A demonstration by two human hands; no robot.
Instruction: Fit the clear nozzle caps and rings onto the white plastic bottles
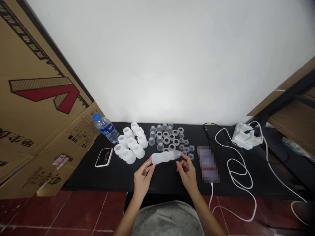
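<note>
Your left hand (143, 172) pinches the base of the white bottle (161, 158) between thumb and fingers. Your right hand (188, 170) sets its index fingertip against the clear cap (176, 154) at the other end; whether the right thumb also presses there cannot be told. The white bottle lies on its side between both hands, over the near part of the black table (167, 183), just in front of the clear rings (176, 142). Contact with the table cannot be confirmed.

Note the following risks. The base is rounded and appears smooth: with too light a left pinch, the bottle may roll or slip out. With an off-centre push from your right fingertip, the cap may tilt or come loose. Excess squeeze may dent the bottle wall, which looks soft. A forward slip of your right fingers may knock the small clear discs (191, 148) just beyond them and scatter them among the rings. A wide swing to the left may topple the open white bottles (131, 142). A sweep of your right forearm may catch the white cable (212, 190) and drag the phone (208, 164)
</note>
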